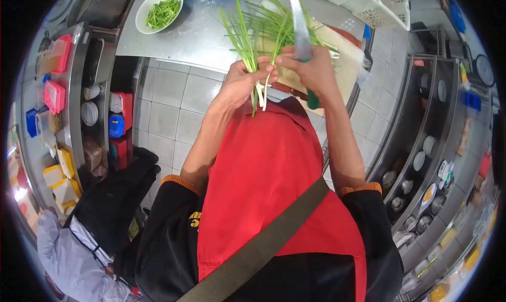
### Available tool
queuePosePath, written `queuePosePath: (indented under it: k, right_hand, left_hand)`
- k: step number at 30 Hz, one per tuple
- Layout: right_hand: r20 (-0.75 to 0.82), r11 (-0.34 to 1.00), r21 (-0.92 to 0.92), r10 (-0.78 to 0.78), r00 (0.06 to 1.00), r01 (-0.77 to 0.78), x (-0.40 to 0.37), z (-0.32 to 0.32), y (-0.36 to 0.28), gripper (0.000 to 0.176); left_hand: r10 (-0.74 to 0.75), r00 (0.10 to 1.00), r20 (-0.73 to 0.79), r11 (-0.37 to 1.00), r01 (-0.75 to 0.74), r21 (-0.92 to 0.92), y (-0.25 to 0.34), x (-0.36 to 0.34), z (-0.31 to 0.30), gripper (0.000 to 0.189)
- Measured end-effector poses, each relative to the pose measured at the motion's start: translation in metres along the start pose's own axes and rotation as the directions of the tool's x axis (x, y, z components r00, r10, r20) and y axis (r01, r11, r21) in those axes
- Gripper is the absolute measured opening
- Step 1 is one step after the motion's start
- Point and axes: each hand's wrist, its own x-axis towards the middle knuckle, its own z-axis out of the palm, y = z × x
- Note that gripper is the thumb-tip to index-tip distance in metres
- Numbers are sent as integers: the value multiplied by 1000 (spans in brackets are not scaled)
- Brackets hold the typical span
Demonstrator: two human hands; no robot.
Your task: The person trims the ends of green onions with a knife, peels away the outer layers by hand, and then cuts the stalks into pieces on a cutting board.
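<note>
The left hand [240, 83] is gripping the scallion bunch [246, 38] at upper centre, with the stalks pointing up-frame. The right hand [313, 70], touching it on the right, is clenching the knife [298, 22], its blade lying parallel to the stalks.

One head-worn fisheye view looks steeply down the wearer's own apron [263, 186]. It is close to the left hand [245, 80] and right hand [313, 67] at 12 o'clock over the counter [190, 35]. Shelves [79, 107] curve away at 9 and 3 o'clock.
</note>
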Motion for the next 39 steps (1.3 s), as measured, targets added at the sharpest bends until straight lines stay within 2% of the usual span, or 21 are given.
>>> queuePosePath:
  k: [2, 4, 6, 8, 9, 11, 13, 17, 24, 27, 29, 32, 34, 35, 39]
  right_hand:
    - [31, 984, 167, 55, 998, -60, 2, 13, 11, 32]
    - [48, 975, 210, 66, 997, -75, 2, 13, 8, 32]
    - [62, 964, 247, 85, 994, -98, 2, 17, 13, 31]
    - [80, 933, 359, -22, 997, -8, 3, 23, 26, 34]
    - [85, 933, 360, -24, 996, -8, 1, 22, 21, 34]
    - [117, 910, 380, 130, 985, -166, -6, 18, 8, 34]
    - [116, 903, 395, 135, 984, -171, -7, 18, 10, 34]
    - [112, 877, 437, 165, 980, -198, -8, 24, 23, 31]
    - [63, 893, 413, 170, 983, -181, -11, 29, 23, 28]
    - [148, 912, 361, 149, 978, -194, -11, 26, 24, 23]
    - [273, 928, 323, 97, 957, -187, -7, 29, 35, 17]
    - [300, 955, 269, 43, 953, -128, -4, 30, 35, 16]
    - [261, 934, 328, 52, 964, -139, -4, 34, 39, 17]
    - [224, 910, 387, 62, 973, -147, -4, 36, 40, 18]
    - [199, 917, 356, 114, 973, -180, -7, 34, 29, 26]
  left_hand:
    - [41, 998, -42, 999, -39, 36, -2, -2, 2, 31]
    - [57, 991, -120, 996, -49, 70, -4, -5, 1, 28]
    - [58, 991, -117, 995, -49, 82, -4, -10, 1, 26]
    - [54, 992, -110, 994, -44, 95, -8, -13, 2, 24]
    - [59, 990, -127, 997, -52, 65, -11, -13, 1, 23]
    - [67, 986, -150, 998, -62, 33, -16, -14, 0, 21]
    - [54, 982, -182, 997, -63, -40, -19, -16, 1, 23]
    - [58, 978, -199, 997, -46, 65, -19, -21, 1, 24]
    - [67, 978, -198, 997, -56, 62, -23, -22, 1, 27]
    - [104, 969, -226, 991, -82, 104, -23, -21, 4, 26]
    - [132, 961, -243, 986, -101, 134, -21, -17, 4, 26]
    - [132, 962, -237, 970, -76, 232, -19, -13, 0, 22]
    - [115, 964, -240, 993, -109, 41, -19, -10, 1, 16]
    - [116, 964, -239, 993, -109, 41, -18, -9, 2, 16]
    - [110, 970, -217, 992, -122, -43, -9, -11, 4, 12]
